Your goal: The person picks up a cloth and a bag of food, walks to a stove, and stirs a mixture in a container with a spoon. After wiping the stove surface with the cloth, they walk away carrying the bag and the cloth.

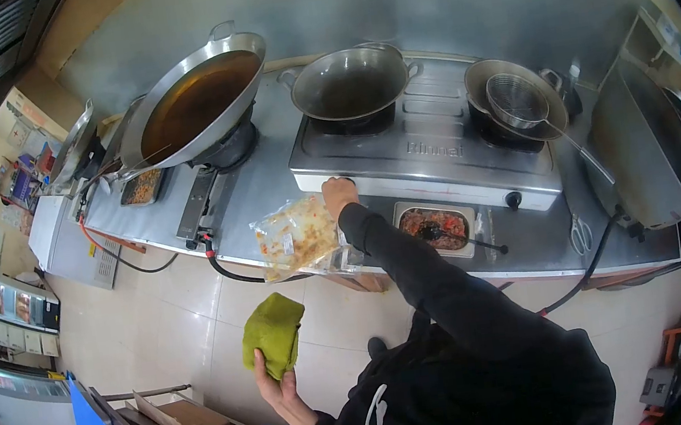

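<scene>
A folded green cloth (pixel 274 333) is held in my left hand (pixel 279 387), low over the floor in front of the counter. My right hand (pixel 340 195) is closed at the front panel of the silver two-burner stove (pixel 431 189), below the left burner; what its fingers grip there is hidden. An empty-looking wok (pixel 350 84) sits on that burner. Just below my right hand lies a clear plastic bag of pale food (pixel 299 236). A metal tray of reddish minced food (pixel 436 229) with a dark-handled utensil stands to the right of my forearm.
A large wok of brown oil (pixel 199 102) stands at the left. On the right burner a pan (pixel 482 80) holds a wire strainer (pixel 517 99). Scissors (pixel 579 234) and a big tilted wok (pixel 642 141) are farther right. Cardboard boxes (pixel 188 422) stand at the lower left.
</scene>
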{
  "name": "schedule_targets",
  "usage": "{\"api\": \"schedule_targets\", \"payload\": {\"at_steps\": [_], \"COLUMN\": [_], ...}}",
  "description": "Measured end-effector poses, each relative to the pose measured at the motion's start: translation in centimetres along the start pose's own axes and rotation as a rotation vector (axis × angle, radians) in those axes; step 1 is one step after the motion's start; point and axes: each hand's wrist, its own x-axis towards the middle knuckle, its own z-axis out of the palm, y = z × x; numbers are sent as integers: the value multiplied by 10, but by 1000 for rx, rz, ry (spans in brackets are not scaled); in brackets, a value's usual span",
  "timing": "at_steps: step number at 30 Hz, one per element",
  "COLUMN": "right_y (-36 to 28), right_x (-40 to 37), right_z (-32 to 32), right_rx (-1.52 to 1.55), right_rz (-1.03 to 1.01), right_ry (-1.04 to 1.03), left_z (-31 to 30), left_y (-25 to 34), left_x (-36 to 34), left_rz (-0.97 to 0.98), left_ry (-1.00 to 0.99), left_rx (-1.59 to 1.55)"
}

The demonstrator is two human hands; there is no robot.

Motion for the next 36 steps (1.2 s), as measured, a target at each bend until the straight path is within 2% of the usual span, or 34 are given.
{"api": "schedule_targets", "payload": {"at_steps": [2,8,11,13,14,15,16,19,21,25,29,32,36], "right_y": [4,14,23,32,43,53,66,94,115,131,133,125,104], "right_x": [-10,-24,-63,-103,-123,-143,-162,-210,-228,-256,-270,-282,-289], "right_z": [-19,-31,-63,-98,-114,-139,-151,-198,-204,-204,-192,-176,-168], "right_rx": [25,391,630,540,614,875,902,1160,1175,1213,1193,1213,1237], "right_rz": [7,260,163,56,-33,55,59,256,359,517,677,794,898], "right_ry": [34,121,6,13,-21,-250,-221,-166,-166,-2,80,114,109], "left_z": [6,59,83,108,123,135,150,206,235,293,333,354,366], "left_y": [2,1,-7,-14,-17,-22,-29,-47,-68,-116,-145,-148,-149], "left_x": [9,50,93,122,138,159,180,227,271,342,385,389,399], "left_rz": [-19,-126,-162,-179,-192,-184,-176,-184,-160,-139,-101,2,10], "left_ry": [-19,-293,-311,-353,-392,-420,-450,-572,-565,-553,-509,-544,-610], "left_rx": [-3,63,-25,-57,-62,-55,-49,-60,-62,-97,-284,-166,73]}}
